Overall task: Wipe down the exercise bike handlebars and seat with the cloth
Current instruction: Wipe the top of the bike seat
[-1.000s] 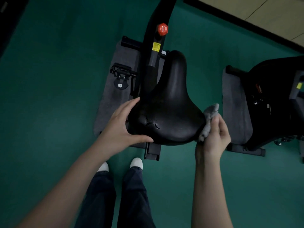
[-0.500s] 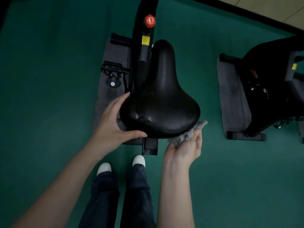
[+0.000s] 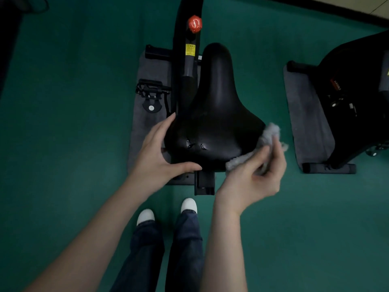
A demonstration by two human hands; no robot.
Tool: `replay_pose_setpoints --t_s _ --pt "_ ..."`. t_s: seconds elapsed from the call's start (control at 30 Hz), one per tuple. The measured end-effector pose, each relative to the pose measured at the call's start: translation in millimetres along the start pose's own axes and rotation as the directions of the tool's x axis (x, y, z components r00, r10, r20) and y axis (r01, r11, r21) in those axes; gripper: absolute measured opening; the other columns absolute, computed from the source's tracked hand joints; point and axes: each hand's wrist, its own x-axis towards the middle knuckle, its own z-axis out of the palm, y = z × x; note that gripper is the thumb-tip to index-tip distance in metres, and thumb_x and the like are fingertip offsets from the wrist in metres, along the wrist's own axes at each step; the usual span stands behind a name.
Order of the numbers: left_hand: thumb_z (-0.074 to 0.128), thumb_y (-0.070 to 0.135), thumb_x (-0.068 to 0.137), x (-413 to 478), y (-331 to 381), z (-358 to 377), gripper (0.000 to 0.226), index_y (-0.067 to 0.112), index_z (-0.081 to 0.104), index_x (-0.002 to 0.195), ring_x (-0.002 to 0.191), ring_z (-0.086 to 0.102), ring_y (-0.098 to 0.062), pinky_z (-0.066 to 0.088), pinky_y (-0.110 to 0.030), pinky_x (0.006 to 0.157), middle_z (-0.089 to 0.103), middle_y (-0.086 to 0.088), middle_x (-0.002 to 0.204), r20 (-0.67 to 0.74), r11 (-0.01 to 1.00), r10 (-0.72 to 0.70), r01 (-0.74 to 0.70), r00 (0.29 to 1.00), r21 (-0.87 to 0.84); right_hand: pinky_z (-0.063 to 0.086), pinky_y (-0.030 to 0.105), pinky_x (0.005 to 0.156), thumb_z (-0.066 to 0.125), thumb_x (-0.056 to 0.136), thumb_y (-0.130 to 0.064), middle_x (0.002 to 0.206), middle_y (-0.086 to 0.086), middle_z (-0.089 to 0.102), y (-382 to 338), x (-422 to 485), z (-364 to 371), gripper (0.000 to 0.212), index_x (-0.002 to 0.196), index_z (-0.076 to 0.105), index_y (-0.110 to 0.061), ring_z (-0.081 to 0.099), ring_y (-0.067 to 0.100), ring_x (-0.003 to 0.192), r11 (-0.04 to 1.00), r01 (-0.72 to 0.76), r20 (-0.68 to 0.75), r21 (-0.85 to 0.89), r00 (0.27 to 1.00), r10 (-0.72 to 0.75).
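Note:
The black bike seat (image 3: 214, 114) fills the middle of the view, nose pointing away from me. My left hand (image 3: 156, 152) holds its rear left edge, fingers along the side and thumb under the back rim. My right hand (image 3: 255, 175) grips a grey cloth (image 3: 267, 134) and presses it against the seat's rear right edge. Part of the cloth sticks out above my fingers. The handlebars are out of view.
The bike frame with a red knob (image 3: 195, 23) and a yellow label runs ahead of the seat. A pedal (image 3: 152, 90) sits left over a grey mat (image 3: 145, 70). A second bike (image 3: 357, 98) on its mat stands to the right. My feet (image 3: 166, 210) are on green floor.
My right hand with the cloth slid from the seat's right side down under its rear edge, then back up to the rear right corner. My left hand kept its hold.

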Motion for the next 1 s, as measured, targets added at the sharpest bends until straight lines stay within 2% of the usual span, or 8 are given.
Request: replay_pose_setpoints --t_s 0.07,0.1,0.2,0.3,0.4,0.5,0.77,1.0 --pt "0.076 0.073 0.042 0 0 1 0.11 0.055 0.024 0.137 0.137 0.025 0.001 0.021 -0.024 0.112 0.03 0.03 0.138 -0.003 1.0 -0.004 0.004 1.0 -0.005 0.048 0.031 0.089 0.054 0.093 0.002 0.102 0.008 0.066 -2 2 2 0.019 0.107 0.067 0.003 0.061 0.02 0.099 0.971 0.196 0.248 -0.139 0.956 -0.157" --pt "0.075 0.073 0.042 0 0 1 0.11 0.055 0.023 0.137 0.137 0.025 0.002 0.021 -0.022 0.111 0.03 0.031 0.137 -0.008 1.0 -0.008 0.008 1.0 -0.012 0.049 0.035 0.088 0.054 0.092 0.003 0.101 0.009 0.067 -1 8 0 0.018 0.105 0.068 0.003 0.06 0.02 0.098 0.921 0.364 0.407 -0.138 0.869 -0.282" --pt "0.075 0.068 0.042 -2 -1 4 0.115 0.047 0.023 0.142 0.137 0.025 0.001 0.023 -0.024 0.112 0.03 0.022 0.144 -0.027 0.999 -0.032 0.031 0.999 -0.034 0.047 0.037 0.091 0.053 0.093 0.0 0.1 0.01 0.068 -6 24 -2 0.019 0.104 0.068 0.003 0.058 0.02 0.098 0.859 0.511 0.703 -0.038 0.625 -0.34" --pt "0.075 0.069 0.041 -5 -3 9 0.119 0.039 0.025 0.144 0.138 0.026 0.001 0.025 -0.027 0.113 0.03 0.017 0.148 -0.07 0.996 -0.068 0.064 0.995 -0.059 0.045 0.035 0.095 0.054 0.092 0.004 0.105 0.012 0.066 -9 37 1 0.02 0.106 0.067 0.004 0.056 0.022 0.103 0.829 0.549 0.847 0.103 0.388 -0.363" --pt "0.081 0.058 0.042 -8 -7 19 0.112 0.029 0.035 0.141 0.135 0.036 -0.005 0.032 -0.029 0.112 0.039 0.007 0.146 -0.143 0.982 -0.117 0.093 0.983 -0.163 0.042 0.036 0.098 0.058 0.088 0.005 0.109 0.014 0.065 -13 36 13 0.022 0.108 0.067 0.004 0.058 0.027 0.108 0.766 0.565 0.909 0.307 0.063 -0.411" --pt "0.084 0.055 0.041 -14 -6 31 0.092 0.034 0.048 0.123 0.117 0.05 0.006 0.039 -0.011 0.097 0.056 0.004 0.126 -0.24 0.958 -0.156 0.087 0.958 -0.275 0.047 0.043 0.087 0.066 0.078 0.011 0.104 0.015 0.066 -19 40 32 0.027 0.105 0.067 0.005 0.06 0.033 0.101 0.708 0.538 0.886 0.459 -0.217 -0.409" --pt "0.089 0.046 0.048 -32 -2 56 0.077 0.053 0.051 0.115 0.114 0.056 0.002 0.043 -0.011 0.092 0.062 0.016 0.12 -0.413 0.91 -0.259 0.077 0.873 -0.408 0.044 0.026 0.093 0.059 0.09 0.003 0.101 0.009 0.068 -29 76 73 0.017 0.103 0.069 0.0 0.059 0.023 0.1 0.8 0.389 0.873 0.456 -0.369 -0.318" --pt "0.086 0.047 0.058 -42 9 83 0.042 0.044 0.063 0.093 0.094 0.061 0.006 0.044 -0.012 0.083 0.069 0.015 0.095 -0.576 0.882 -0.327 0.023 0.749 -0.471 0.046 0.039 0.089 0.067 0.082 0.006 0.1 0.007 0.067 -34 67 66 0.022 0.102 0.07 -0.002 0.059 0.024 0.101 0.661 0.249 0.583 0.708 -0.735 -0.347"
